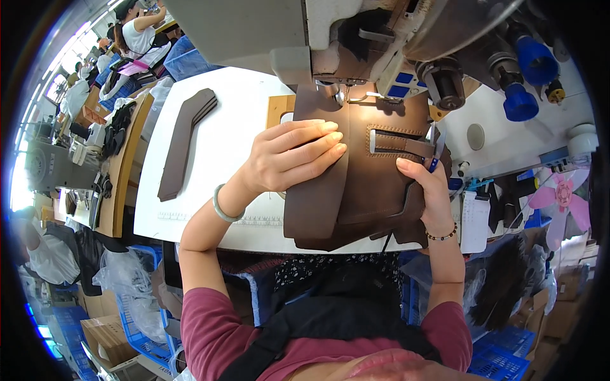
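Observation:
A brown leather bag panel (381, 190) lies under the needle area of a sewing machine (254, 32), lit by its lamp. It carries a stitched strap (400, 143) over a slot. My left hand (295, 155) rests flat on the panel's left flap, fingers stretched out side by side. My right hand (432, 190) grips the right edge, thumb on top and the other fingers hidden beneath. Small metal snips with blue parts (434, 164) stick out beside that thumb; how they are held is hidden.
Stacked brown leather strips (185, 143) lie on the white table (244, 95) at left. A wooden block (277, 109) sits beside the panel. Blue-capped machine parts (522, 101) hang at upper right, above a pink fan (562, 197). Another person (141, 38) works at far left.

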Motion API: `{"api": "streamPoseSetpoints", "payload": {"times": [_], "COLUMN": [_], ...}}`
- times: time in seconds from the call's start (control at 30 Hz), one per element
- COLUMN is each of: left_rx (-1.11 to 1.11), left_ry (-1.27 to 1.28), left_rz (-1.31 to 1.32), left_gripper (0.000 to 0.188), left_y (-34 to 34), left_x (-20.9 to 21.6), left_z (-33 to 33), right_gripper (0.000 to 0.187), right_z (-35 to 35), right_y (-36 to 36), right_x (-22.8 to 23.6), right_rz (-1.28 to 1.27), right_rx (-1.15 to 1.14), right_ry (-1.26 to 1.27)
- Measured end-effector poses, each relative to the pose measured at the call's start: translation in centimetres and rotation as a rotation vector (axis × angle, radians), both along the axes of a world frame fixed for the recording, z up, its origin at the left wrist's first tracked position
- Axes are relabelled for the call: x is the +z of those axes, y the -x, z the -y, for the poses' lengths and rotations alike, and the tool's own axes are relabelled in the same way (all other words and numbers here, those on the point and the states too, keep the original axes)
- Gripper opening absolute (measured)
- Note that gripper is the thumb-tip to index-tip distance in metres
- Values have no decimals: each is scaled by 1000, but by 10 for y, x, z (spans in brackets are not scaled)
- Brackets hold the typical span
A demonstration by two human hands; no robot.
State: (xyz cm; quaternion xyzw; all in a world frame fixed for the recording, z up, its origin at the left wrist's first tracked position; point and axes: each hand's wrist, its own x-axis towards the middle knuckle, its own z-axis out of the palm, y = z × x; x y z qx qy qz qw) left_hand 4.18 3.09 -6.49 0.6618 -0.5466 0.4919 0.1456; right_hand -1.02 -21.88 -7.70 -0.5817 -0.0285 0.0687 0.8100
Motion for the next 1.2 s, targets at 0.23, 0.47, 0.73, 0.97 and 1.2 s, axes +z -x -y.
{"api": "streamPoseSetpoints", "payload": {"times": [0.23,0.47,0.73,0.97,1.2], "left_rx": [26,43,50,44,11], "left_ry": [-8,58,59,59,40], "left_rz": [-13,-98,-114,-215,-263], "left_gripper": [17,20,24,30,36], "left_y": [-3,-9,-9,-16,-12], "left_x": [7,6,6,4,9], "left_z": [0,4,3,-4,-4], "right_gripper": [29,31,26,31,26], "right_z": [-2,3,2,4,3], "right_y": [-5,-21,-25,-39,-35], "right_x": [8,6,9,5,9], "right_rz": [33,83,118,133,127], "right_rx": [5,46,30,21,16], "right_ry": [-15,-31,-39,-26,-36]}}
